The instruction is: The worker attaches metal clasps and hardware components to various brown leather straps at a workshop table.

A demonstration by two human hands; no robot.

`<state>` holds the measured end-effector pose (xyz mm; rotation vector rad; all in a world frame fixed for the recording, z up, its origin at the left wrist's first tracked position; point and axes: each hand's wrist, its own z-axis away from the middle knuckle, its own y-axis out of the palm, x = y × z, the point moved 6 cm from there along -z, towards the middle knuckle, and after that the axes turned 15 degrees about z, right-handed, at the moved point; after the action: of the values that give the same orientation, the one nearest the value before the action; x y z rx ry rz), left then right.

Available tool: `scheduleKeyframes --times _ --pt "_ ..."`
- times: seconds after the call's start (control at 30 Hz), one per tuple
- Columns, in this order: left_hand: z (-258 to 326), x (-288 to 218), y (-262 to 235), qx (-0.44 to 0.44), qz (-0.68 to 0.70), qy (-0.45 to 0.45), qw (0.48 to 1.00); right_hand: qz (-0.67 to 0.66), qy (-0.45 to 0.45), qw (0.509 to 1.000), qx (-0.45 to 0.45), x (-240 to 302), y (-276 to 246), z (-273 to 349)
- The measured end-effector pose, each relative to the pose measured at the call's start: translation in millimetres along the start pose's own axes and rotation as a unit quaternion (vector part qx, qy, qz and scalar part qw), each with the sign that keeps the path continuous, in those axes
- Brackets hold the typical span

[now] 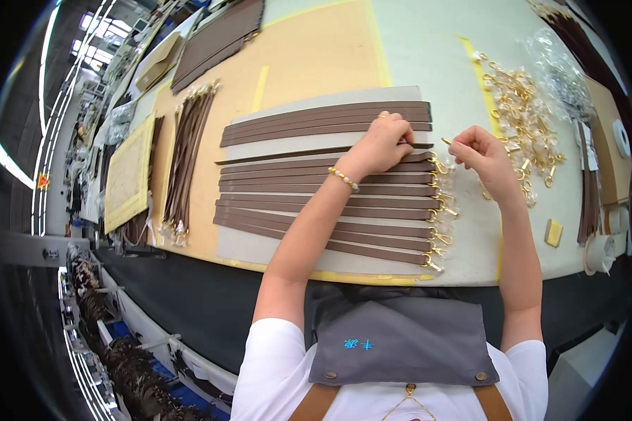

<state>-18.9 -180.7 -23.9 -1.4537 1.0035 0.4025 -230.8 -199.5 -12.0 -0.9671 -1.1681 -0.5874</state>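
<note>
My left hand is closed, its fingertips pinching a brown strap near its right end. This strap seems turned on its edge, showing a darker line. To the right, my right hand pinches a small gold metal piece, just beyond the strap's end; its exact kind is mostly hidden by the fingers. Nearer to me lies a row of brown straps with gold snap hooks at their right ends, partly in clear wrapping. Farther off, several plain brown straps lie side by side on a grey board.
Loose gold snap hooks are heaped on the right, beside a clear plastic bag. A small yellow block lies nearer. On the left are a bundle of finished straps and a yellow-edged board. Brown sheets lie far left.
</note>
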Motion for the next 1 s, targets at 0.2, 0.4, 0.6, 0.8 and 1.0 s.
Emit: scheduleKeyframes --times 0.2,0.4,0.6,0.8,1.0 --pt "12 -37 -17 -0.026 0.219 -0.049 0.974 -0.057 -0.030 0.998 -0.025 -12 2 1" --pt "34 -37 -24 -0.103 0.387 -0.028 0.916 -0.246 -0.096 0.964 0.037 8 28 1" --pt "37 -42 -21 -0.112 0.370 -0.029 0.922 -0.280 -0.087 0.954 0.068 11 36 5" --pt "41 -59 -16 -0.104 0.345 -0.016 0.933 -0.292 -0.087 0.944 0.124 7 48 7" --pt "46 -75 -21 -0.107 0.340 0.015 0.934 -0.356 -0.057 0.917 0.169 8 49 13"
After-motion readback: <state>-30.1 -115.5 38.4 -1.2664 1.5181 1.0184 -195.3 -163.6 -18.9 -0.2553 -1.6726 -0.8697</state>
